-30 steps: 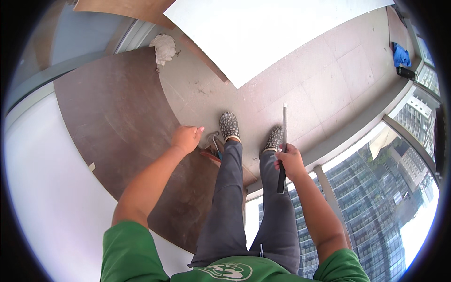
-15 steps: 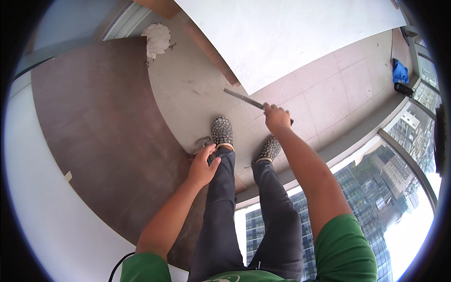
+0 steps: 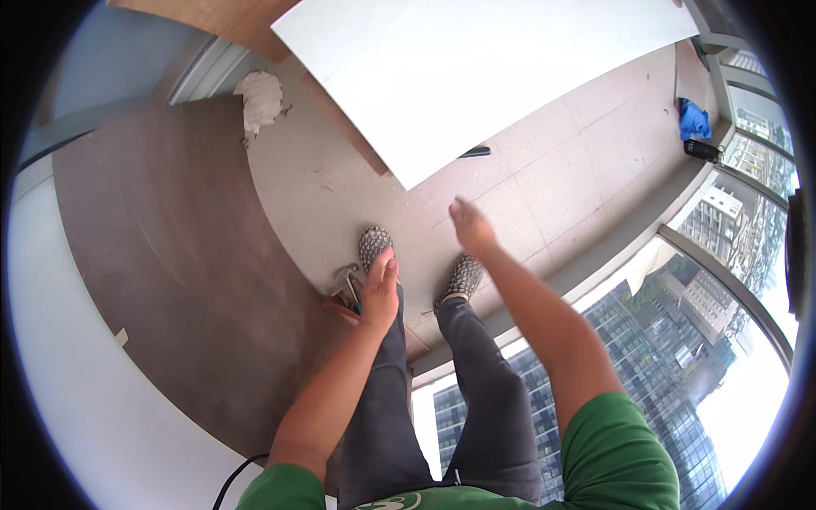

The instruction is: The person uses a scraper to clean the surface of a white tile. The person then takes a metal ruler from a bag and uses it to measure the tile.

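Left hand (image 3: pixel 380 296), one: open, fingers extended and thumb apart, nothing seen in it, held over the left shoe. Right hand (image 3: pixel 473 229), one: loosely open, somewhat blurred, nothing seen in it, held just above the right shoe in the view. Black bar-like tool, one, end (image 3: pixel 481 152) only: on the floor (image 3: pixel 552 183) beyond the right hand, its long axis nearly crosswise, visible end pointing right; remainder hidden by the white panel. White panel (image 3: pixel 476 76), one: broad, a corner pointing toward the person. Claw hammer (image 3: pixel 346 280), one: beside the left shoe, head away from the person, blue handle running back toward them, partly hidden behind the left hand. Reddish piece (image 3: pixel 342 309), one: next to the hammer. Patterned shoes (image 3: pixel 462 279), two. Dark brown board (image 3: pixel 178 246), one: at left. Pale crumpled bundle (image 3: pixel 260 98), one. Blue item (image 3: pixel 694 119), one; black item (image 3: pixel 701 151), one: together at far right.
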A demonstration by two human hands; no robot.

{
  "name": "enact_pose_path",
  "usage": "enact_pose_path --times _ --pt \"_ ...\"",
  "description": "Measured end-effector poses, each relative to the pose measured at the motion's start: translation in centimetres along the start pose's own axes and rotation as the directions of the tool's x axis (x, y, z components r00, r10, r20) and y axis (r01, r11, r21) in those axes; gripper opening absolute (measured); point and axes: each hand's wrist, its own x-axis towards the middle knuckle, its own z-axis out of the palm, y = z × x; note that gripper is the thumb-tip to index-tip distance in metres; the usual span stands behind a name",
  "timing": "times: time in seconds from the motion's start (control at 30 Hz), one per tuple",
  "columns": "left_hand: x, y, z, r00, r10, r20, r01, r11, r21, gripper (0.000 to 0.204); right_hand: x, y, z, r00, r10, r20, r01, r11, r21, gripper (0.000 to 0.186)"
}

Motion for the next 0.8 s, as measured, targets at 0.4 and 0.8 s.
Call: enact_pose_path --times 0.4,0.8 --pt "-8.1 9.4 11.8 0.903 -0.22 0.369 0.404 0.726 -0.557 0.078 -23.6 -8.7 -9.0 0.969 -0.242 -0.055 0.22 0.734 0.643 0.066" --pt "-13.3 45.5 6.4 0.854 0.519 -0.022 -0.505 0.819 -0.271 0.047 -35.7 12.4 -21.0 0.879 0.399 0.26 -0.458 0.859 0.228 0.052"
